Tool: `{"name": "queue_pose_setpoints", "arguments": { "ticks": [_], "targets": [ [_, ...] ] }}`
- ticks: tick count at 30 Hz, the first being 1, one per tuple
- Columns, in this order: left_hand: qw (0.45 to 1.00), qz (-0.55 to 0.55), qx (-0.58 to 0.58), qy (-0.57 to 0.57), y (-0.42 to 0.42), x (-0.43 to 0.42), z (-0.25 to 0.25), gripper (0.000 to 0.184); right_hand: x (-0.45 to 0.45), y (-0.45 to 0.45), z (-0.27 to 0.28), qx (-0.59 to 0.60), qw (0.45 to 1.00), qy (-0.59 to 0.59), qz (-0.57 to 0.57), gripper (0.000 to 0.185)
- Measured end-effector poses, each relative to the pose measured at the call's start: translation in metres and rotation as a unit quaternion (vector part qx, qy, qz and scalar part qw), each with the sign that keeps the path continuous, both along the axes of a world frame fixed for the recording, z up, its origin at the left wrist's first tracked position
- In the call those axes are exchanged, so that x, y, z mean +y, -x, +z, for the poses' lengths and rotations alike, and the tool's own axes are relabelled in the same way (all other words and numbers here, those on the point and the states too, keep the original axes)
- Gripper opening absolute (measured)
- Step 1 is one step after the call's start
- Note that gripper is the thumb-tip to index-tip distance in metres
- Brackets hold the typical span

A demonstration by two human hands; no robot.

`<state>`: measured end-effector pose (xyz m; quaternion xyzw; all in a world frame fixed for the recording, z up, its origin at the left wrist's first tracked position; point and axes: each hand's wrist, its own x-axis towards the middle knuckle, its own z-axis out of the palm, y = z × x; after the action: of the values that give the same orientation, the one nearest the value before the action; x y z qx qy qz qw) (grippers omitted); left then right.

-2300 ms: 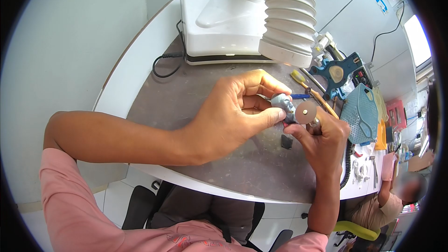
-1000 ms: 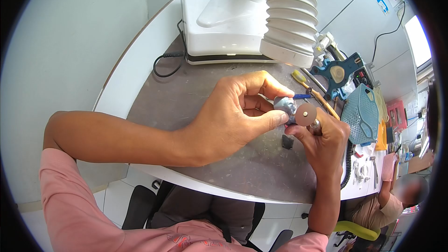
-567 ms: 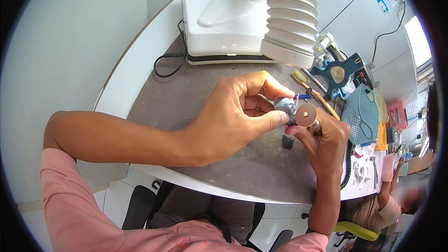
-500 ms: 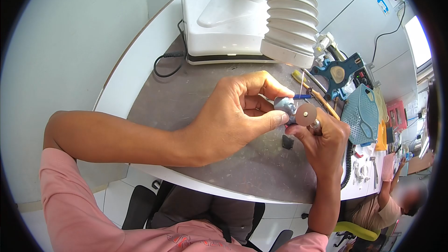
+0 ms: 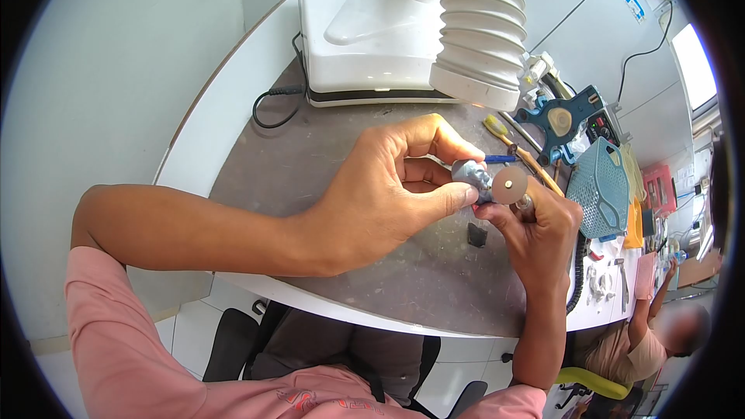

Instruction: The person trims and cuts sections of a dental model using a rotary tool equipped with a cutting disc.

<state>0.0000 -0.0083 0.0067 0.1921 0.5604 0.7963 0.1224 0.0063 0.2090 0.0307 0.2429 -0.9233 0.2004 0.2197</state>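
My left hand (image 5: 396, 190) pinches a small blue-grey piece (image 5: 468, 173) between thumb and fingers, over the brown-grey table top (image 5: 372, 279). My right hand (image 5: 539, 221) is wrapped round a rotary handpiece (image 5: 525, 203), most of which the fingers hide. A round brown disc (image 5: 508, 185) on its tip stands right beside the blue-grey piece; whether they touch cannot be made out. Some red shows under the piece, near my right thumb. Below the hands, a dark flat scrap (image 5: 476, 235) lies on the table.
A white machine (image 5: 372, 39) and a ribbed hose (image 5: 481, 31) are at the back. To the right are a yellow brush (image 5: 495, 126), a blue pen-like tool (image 5: 500, 159), a blue stand (image 5: 563, 120), a teal basket (image 5: 601, 190) and a seated person (image 5: 636, 345).
Both hands keep their hold, with only slight shifts. A thin bright streak above the disc half a second ago is gone. The seated person at the right has raised an arm.
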Motion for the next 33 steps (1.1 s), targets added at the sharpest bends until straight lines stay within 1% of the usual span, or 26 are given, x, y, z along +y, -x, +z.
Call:
{"name": "queue_pose_setpoints", "arguments": {
  "ticks": [18, 24, 26, 33],
  "targets": [
    [1.0, -0.002, 0.0, -0.008, 0.0008, 0.0001, -0.0011, 0.022, 0.001, 0.0014, -0.0028, 0.0, 1.0, 0.012, 0.009, 0.044],
    [1.0, -0.005, -0.001, -0.008, 0.0011, 0.0005, -0.0022, 0.022, -0.0005, 0.0006, -0.0014, 0.003, 1.0, 0.009, 0.007, 0.046],
    [1.0, -0.004, -0.001, -0.006, 0.001, 0.0005, -0.0015, 0.022, 0.0015, 0.0007, -0.001, -0.014, 1.0, 0.005, 0.005, 0.047],
    [1.0, -0.004, -0.002, -0.01, 0.0006, 0.0, -0.0007, 0.022, 0.0009, 0.0015, -0.0027, -0.003, 1.0, 0.008, 0.006, 0.047]
  ]
}}
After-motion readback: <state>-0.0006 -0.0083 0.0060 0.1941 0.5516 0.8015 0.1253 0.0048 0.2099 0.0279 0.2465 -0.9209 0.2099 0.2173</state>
